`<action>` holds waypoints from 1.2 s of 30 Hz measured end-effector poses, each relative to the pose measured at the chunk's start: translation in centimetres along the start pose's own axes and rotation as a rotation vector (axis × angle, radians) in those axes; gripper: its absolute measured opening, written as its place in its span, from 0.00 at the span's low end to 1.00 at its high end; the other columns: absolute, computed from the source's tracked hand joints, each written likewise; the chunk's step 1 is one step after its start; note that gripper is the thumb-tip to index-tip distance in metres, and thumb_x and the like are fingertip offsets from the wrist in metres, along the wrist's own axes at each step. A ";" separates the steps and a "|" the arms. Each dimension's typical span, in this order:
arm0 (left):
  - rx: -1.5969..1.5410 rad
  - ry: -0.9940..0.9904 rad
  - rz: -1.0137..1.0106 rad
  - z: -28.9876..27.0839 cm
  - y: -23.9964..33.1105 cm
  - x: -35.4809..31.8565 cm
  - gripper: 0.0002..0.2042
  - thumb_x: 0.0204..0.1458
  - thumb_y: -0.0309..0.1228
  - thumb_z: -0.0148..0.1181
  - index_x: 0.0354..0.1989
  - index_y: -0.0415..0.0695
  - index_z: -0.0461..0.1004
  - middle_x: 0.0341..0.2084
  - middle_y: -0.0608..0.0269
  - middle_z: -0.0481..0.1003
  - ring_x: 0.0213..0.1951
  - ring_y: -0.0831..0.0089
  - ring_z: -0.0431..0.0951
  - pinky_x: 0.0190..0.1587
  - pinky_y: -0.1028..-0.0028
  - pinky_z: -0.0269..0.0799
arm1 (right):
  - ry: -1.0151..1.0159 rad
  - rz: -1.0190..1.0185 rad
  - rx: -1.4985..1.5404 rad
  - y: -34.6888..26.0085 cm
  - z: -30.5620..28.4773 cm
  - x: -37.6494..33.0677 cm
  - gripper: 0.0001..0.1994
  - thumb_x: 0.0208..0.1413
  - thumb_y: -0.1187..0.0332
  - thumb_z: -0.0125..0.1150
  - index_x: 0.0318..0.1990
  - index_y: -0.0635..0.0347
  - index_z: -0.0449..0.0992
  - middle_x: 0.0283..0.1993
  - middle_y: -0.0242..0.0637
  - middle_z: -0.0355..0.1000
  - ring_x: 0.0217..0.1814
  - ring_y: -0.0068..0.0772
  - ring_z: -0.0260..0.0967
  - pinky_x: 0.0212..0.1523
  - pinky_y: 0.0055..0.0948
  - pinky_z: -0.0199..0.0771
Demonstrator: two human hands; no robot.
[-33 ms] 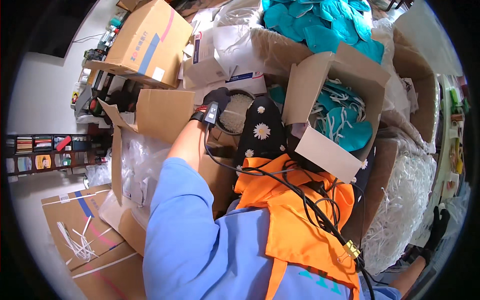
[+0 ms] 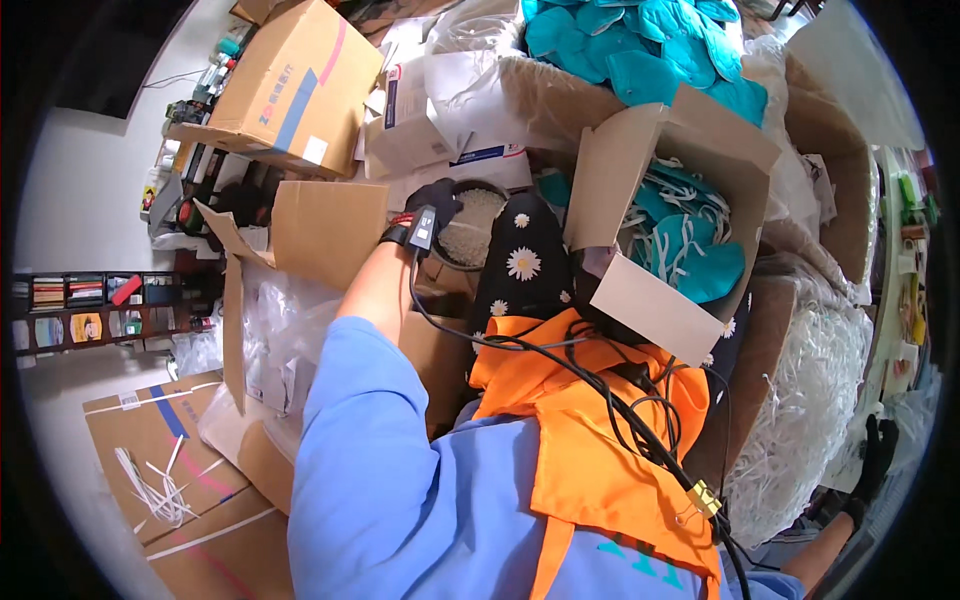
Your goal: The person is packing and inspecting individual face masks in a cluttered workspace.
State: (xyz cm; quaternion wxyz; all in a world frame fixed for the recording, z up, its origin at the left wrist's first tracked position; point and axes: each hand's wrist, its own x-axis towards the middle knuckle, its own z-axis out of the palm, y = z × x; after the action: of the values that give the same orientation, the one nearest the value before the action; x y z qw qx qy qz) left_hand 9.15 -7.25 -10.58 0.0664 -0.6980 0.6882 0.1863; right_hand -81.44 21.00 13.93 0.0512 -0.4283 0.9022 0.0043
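Reaching left hand (image 2: 432,203) to bowl (image 2: 470,225) | open box (image 2: 672,215) beside | right hand (image 2: 878,452) apart

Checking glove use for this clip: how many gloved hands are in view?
2: the left hand, in a black glove, reaches into the round container; the right hand, also black-gloved, is at the lower right edge.

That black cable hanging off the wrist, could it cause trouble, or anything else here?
Maybe. The cable runs loose from the left hand across the orange vest, so it might snag on a box flap as the arm moves. The left hand is at the bowl of small white pieces, which might tip and spill them. The open box of teal items leans on the lap and could slide off.
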 end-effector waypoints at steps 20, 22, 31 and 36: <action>-0.210 0.291 0.823 -8.4 31.0 -1.7 0.08 0.46 0.32 0.56 0.33 0.44 0.76 0.31 0.53 0.76 0.33 0.56 0.77 0.36 0.64 0.73 | 0.118 -0.903 0.185 -39.8 11.1 -5.4 0.10 0.46 0.75 0.52 0.37 0.58 0.76 0.41 0.43 0.73 0.48 0.43 0.69 0.50 0.37 0.67; -0.067 0.198 0.800 -4.8 31.9 0.0 0.11 0.50 0.33 0.52 0.39 0.45 0.75 0.35 0.54 0.76 0.38 0.60 0.77 0.41 0.66 0.72 | 0.274 -1.210 0.124 -43.1 10.9 -7.6 0.12 0.45 0.75 0.52 0.39 0.57 0.75 0.48 0.44 0.70 0.54 0.45 0.65 0.58 0.41 0.61; 0.126 -0.063 0.695 2.2 32.6 5.4 0.15 0.45 0.41 0.53 0.33 0.43 0.79 0.34 0.50 0.77 0.37 0.54 0.77 0.41 0.62 0.72 | 0.204 -1.140 -0.089 -43.7 14.2 -7.0 0.10 0.43 0.74 0.54 0.36 0.57 0.75 0.47 0.43 0.70 0.56 0.47 0.64 0.60 0.46 0.58; -0.140 0.252 0.592 -2.5 33.3 1.0 0.11 0.42 0.34 0.55 0.32 0.42 0.78 0.33 0.50 0.76 0.36 0.53 0.76 0.39 0.61 0.71 | 0.266 -1.174 0.316 -42.9 13.0 -7.4 0.07 0.42 0.74 0.55 0.31 0.57 0.76 0.39 0.42 0.71 0.48 0.45 0.67 0.50 0.41 0.65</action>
State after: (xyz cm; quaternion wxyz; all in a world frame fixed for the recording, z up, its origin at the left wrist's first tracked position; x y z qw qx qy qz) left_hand -23.28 -10.51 -3.17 -0.1245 -0.4880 0.8496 0.1569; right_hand -42.43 0.23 3.29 -0.0049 -0.8372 0.5044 -0.2113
